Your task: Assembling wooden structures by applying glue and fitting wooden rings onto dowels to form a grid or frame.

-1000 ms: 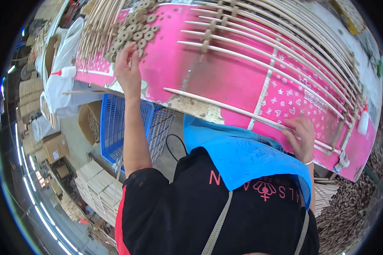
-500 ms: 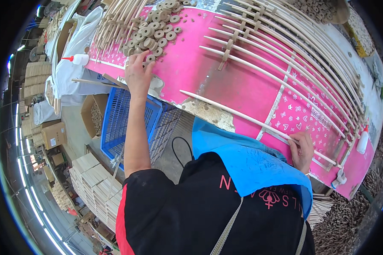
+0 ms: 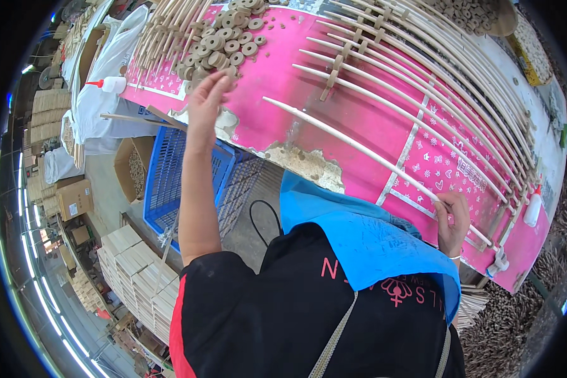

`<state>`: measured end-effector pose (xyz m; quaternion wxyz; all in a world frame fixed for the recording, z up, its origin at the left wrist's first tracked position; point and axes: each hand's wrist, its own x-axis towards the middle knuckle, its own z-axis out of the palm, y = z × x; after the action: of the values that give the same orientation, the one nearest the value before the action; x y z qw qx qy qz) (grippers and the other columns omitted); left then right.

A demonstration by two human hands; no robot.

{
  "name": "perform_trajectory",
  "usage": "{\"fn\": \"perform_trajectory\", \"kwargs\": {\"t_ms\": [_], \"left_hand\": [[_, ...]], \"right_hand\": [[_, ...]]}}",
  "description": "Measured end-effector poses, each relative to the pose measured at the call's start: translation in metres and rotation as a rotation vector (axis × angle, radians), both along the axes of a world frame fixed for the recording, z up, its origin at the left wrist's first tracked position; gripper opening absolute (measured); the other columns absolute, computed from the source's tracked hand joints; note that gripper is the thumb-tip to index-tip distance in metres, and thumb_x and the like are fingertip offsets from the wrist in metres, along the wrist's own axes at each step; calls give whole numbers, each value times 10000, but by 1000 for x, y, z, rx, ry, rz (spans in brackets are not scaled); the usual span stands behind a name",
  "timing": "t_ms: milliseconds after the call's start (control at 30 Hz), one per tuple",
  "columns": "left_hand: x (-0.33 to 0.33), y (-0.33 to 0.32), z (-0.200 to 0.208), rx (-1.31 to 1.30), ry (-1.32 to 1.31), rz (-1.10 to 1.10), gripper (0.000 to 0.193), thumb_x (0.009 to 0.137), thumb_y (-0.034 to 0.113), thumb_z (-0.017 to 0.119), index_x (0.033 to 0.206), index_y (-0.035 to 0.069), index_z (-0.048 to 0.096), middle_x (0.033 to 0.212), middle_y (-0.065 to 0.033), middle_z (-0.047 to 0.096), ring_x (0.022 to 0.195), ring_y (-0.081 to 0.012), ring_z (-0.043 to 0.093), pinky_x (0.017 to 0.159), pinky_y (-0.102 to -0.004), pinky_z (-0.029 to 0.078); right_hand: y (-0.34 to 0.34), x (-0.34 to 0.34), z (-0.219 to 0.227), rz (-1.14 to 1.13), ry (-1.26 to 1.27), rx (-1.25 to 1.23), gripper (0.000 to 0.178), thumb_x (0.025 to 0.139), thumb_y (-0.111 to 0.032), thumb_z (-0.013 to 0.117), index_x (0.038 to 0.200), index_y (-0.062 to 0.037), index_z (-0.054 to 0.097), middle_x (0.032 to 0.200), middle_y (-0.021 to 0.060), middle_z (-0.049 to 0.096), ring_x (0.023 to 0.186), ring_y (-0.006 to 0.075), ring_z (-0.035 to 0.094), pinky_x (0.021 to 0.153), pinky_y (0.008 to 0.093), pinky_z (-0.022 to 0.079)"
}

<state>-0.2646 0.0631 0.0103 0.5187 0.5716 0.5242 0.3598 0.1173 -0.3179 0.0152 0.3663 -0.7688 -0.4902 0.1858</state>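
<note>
My right hand (image 3: 452, 222) grips a long pale wooden stick (image 3: 349, 141) near its right end. The stick slants over the pink tabletop, its tapered left end pointing toward the pile. At that right end sits a small whitish fitting (image 3: 499, 259) on the table's edge. My left hand (image 3: 206, 110) is raised at the near side of a pile of round wooden discs (image 3: 215, 43) with centre holes. Its thumb and fingers pinch what looks like one disc (image 3: 230, 72), blurred and partly covered by the fingertips.
Beyond my stick, several similar sticks (image 3: 416, 116) lie in a row across wooden supports (image 3: 334, 74). More sticks (image 3: 170, 38) stand at the far left. Glue bottles (image 3: 113, 84) (image 3: 533, 209) stand at both sides. A blue crate (image 3: 186, 165) is below the table's near edge.
My left hand has lifted off the edge of the disc pile, fingers now pinched. The stick's right part has risen slightly in my right hand.
</note>
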Motion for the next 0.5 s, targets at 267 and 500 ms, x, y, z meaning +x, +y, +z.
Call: {"fn": "perform_trajectory", "kwargs": {"t_ms": [267,500], "left_hand": [[31,-31,-3,-329,-362,-135,298,1064,224,621,1250,4,699,1074,-76,751,977,-151,717,842,-271,556],[39,-32,-4,-330,-373,-145,326,1072,255,609,1245,-7,697,1068,-77,749,959,-160,720,842,-270,566]], "right_hand": [[13,1,-3,-15,6,25,111,896,33,713,1003,20,685,945,119,622,817,222,618,714,314,506],[14,8,-3,3,-65,30,98,914,11,714,1009,20,690,957,107,614,849,213,628,741,313,526]]}}
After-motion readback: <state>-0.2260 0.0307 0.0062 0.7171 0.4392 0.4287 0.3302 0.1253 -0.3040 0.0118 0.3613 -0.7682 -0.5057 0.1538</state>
